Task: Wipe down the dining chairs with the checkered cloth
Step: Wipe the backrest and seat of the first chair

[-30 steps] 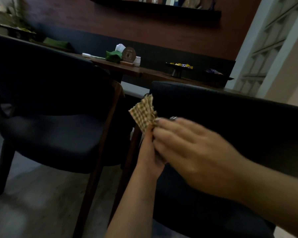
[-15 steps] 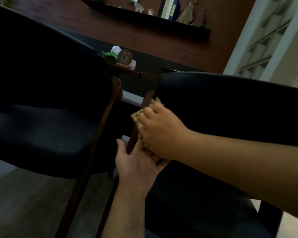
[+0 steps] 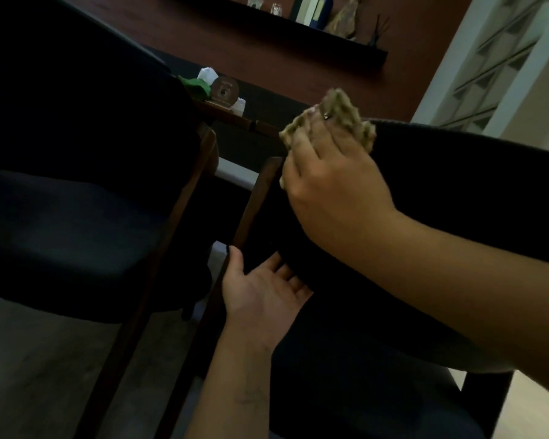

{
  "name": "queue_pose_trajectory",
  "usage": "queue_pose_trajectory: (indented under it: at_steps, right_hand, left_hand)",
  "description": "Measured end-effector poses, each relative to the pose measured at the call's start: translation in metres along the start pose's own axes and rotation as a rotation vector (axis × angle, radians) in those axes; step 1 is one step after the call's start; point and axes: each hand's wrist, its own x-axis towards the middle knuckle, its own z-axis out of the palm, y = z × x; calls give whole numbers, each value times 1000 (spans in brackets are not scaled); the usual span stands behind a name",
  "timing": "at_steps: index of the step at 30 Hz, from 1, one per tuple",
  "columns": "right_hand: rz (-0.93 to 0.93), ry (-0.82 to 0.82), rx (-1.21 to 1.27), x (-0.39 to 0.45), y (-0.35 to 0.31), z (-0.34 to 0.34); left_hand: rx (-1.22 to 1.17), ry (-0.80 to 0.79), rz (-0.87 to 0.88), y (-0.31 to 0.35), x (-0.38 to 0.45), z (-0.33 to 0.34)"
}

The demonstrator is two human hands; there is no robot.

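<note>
Checkered cloth [image 3: 330,120] lies under the right hand [image 3: 330,185], fingers [image 3: 301,144] spread flat, pressing it onto the near chair's [image 3: 457,185] top corner. Left hand [image 3: 260,293] below, palm up, fingers loose, holding nothing. Best keep even pressure and sweep along the backrest edge.

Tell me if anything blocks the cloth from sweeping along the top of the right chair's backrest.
Nothing visible does. The right hand presses the checkered cloth on the backrest's left end; its top edge runs bare rightward. The left hand sits lower.
</note>
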Motion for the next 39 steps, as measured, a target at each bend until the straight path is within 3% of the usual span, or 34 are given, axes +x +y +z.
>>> queue_pose_trajectory:
  at_steps: [2, 6, 8, 11, 13, 17, 19, 21, 24, 26, 32, 34, 36, 39]
  right_hand:
    - [-108, -4, 47, -7, -15, 6]
    - [-412, -184, 103, -38, -46, 13]
    - [-334, -186, 177, -33, -33, 3]
    - [-14, 106, 170, -10, 7, -6]
    - [65, 153, 156, -7, 12, -4]
    - [-327, -162, 157, -36, -45, 14]
    - [-445, -241, 151, -45, -59, 13]
    - [-343, -224, 238, -38, -51, 8]
    - [-49, 44, 275, -7, -12, 0]
    - [42, 122, 247, -2, 3, 0]
    - [-379, -168, 193, -60, -39, 8]
    - [-330, -19, 230, -62, -23, 1]
    - [-132, 221, 325, -58, 3, -2]
    - [27, 300, 340, -59, 28, 0]
  left_hand:
    - [3, 0, 5, 3, 1, -2]
    - [-1, -65, -37, 9, -2, -6]
    - [25, -72, -38, 9, -3, -7]
    - [58, -48, -33, 8, -3, -4]
    - [50, -30, -37, 7, -4, -2]
    - [87, -73, -47, 11, -7, -4]
    - [78, -90, -60, 15, -7, -8]
    - [67, -96, -65, 15, -6, -10]
    - [66, -17, -32, 13, -2, -5]
    - [74, 35, -33, 11, 1, -1]
    - [211, 15, -75, 17, -2, 8]
    - [259, 48, -70, 14, 0, 11]
    - [313, 114, -65, 8, 3, 19]
    - [333, 180, -58, -3, 3, 26]
